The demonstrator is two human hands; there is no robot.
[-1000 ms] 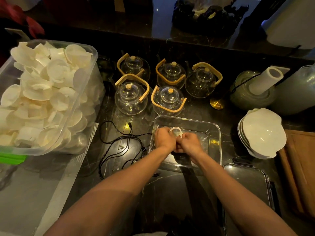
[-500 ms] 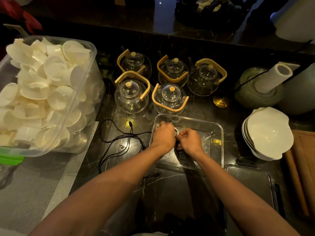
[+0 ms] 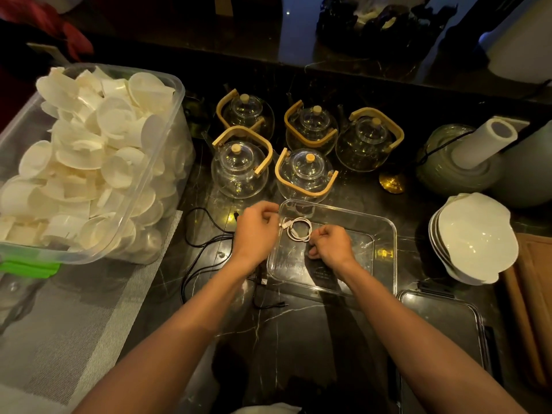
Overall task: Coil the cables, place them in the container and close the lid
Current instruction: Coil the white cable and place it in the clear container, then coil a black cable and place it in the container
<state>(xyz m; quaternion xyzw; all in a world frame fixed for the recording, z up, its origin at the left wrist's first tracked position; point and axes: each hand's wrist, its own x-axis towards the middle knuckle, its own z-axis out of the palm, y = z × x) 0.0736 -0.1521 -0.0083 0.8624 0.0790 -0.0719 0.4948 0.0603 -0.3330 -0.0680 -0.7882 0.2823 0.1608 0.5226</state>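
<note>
Inside the clear container (image 3: 385,234) lies a coiled white cable (image 3: 298,230). Left hand (image 3: 257,231) and right hand (image 3: 328,245) hover loosely curled, holding nothing. Beside it, a black cable (image 3: 203,249) sprawls on the counter (image 3: 298,339).

The left hand (image 3: 257,231) hides part of the black cable (image 3: 206,249) beneath it

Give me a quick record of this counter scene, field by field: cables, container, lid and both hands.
white cable: small coiled white cable, lying in the container
black cable: loose black cable on the dark counter, left of the container, not coiled
container: clear rectangular plastic container, open
lid: clear lid with dark rim, lying on the counter, right of the container
left hand: curled, beside the coil
right hand: curled, over the container
</note>
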